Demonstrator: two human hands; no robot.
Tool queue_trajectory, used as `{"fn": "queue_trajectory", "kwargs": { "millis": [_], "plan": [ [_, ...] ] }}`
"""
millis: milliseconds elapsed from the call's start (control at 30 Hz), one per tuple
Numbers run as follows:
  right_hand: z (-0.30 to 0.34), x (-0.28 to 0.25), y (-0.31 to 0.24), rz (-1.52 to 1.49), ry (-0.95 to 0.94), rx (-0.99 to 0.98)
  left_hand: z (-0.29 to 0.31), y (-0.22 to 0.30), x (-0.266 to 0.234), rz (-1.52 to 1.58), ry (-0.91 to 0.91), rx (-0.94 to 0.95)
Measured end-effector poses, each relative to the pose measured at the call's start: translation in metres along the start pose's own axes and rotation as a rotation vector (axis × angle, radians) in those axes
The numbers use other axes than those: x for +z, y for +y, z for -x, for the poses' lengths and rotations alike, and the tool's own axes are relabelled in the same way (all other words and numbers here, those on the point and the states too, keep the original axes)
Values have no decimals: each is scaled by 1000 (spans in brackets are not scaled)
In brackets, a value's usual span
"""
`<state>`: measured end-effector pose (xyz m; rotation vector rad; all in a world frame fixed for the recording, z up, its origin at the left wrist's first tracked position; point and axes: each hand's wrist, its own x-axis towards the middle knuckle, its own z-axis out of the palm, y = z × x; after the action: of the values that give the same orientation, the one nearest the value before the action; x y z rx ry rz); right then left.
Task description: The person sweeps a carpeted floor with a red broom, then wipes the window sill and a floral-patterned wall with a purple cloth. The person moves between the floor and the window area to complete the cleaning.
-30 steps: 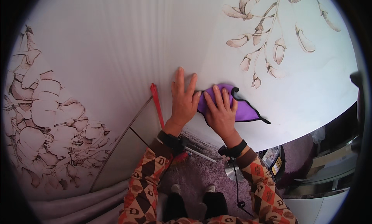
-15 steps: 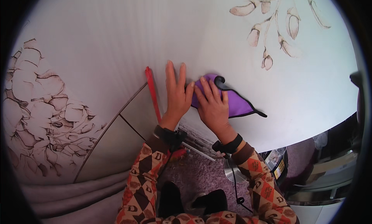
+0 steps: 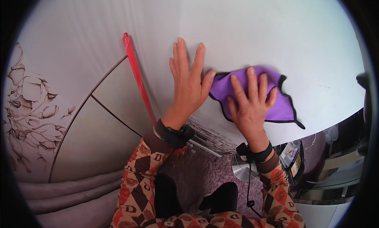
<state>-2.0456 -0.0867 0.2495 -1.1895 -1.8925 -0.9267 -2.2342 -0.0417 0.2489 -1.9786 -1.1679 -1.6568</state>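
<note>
Two bare hands lie against the pale wall (image 3: pixel 244 27), each with fingers spread. Under the right hand (image 3: pixel 251 109) is the purple cloth (image 3: pixel 281 103), fanned out to the right; the flat palm seems to hold it by pressure, since no finger curls around it. The left hand (image 3: pixel 186 90) grips nothing; its thumb reaches the cloth's left corner, perhaps steadying it, though contact is hard to tell. Left of that hand, a red stick (image 3: pixel 137 72) slants upright, apparently leaning on the wall for support.
</note>
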Motion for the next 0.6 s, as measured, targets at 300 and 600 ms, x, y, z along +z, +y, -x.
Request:
{"fn": "queue_trajectory", "kwargs": {
  "millis": [300, 600],
  "plan": [
    [27, -11, 30, 65, 77, 103, -5, 2, 11, 41, 37, 157],
    [60, -5, 13, 14, 150, 154, 36, 9, 10, 10, 57, 189]
  ]
}}
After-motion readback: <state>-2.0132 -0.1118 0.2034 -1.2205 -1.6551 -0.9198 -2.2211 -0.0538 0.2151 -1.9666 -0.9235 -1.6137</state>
